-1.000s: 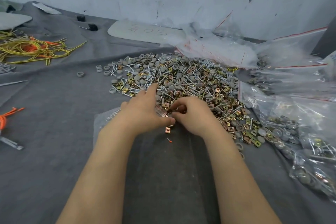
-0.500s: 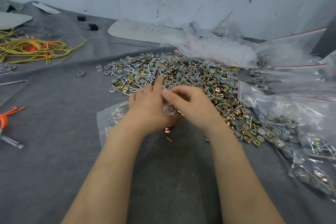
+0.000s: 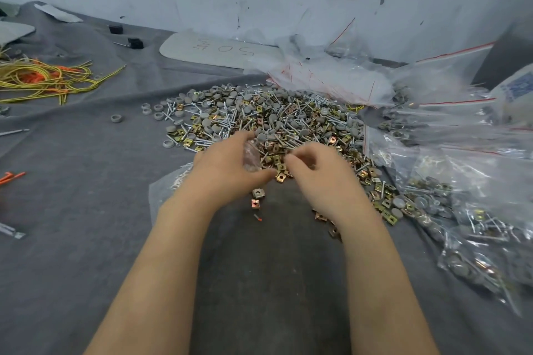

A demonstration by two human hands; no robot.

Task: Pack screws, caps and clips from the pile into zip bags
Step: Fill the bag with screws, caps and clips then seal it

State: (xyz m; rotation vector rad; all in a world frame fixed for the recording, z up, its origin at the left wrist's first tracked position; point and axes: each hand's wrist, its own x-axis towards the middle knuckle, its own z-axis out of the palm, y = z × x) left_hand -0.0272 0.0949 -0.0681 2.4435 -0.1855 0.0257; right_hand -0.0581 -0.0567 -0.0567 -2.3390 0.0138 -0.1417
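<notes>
A wide pile (image 3: pixel 277 121) of silver screws, grey caps and brass clips lies on the grey cloth. My left hand (image 3: pixel 227 166) grips the mouth of a clear zip bag (image 3: pixel 251 157); the rest of the bag trails out under my left wrist. My right hand (image 3: pixel 317 168) hovers at the near edge of the pile, fingers curled and blurred; what they pinch cannot be made out. Two loose clips (image 3: pixel 256 198) lie just below my left hand.
Filled and empty zip bags (image 3: pixel 450 181) are heaped on the right. Yellow and orange cords (image 3: pixel 43 79) lie at the far left. A grey panel (image 3: pixel 213 50) rests by the wall. Stray caps (image 3: pixel 116 118) sit left of the pile.
My right hand has pulled back from the bag's mouth to the pile's near edge. My left hand keeps the bag and has shifted slightly.
</notes>
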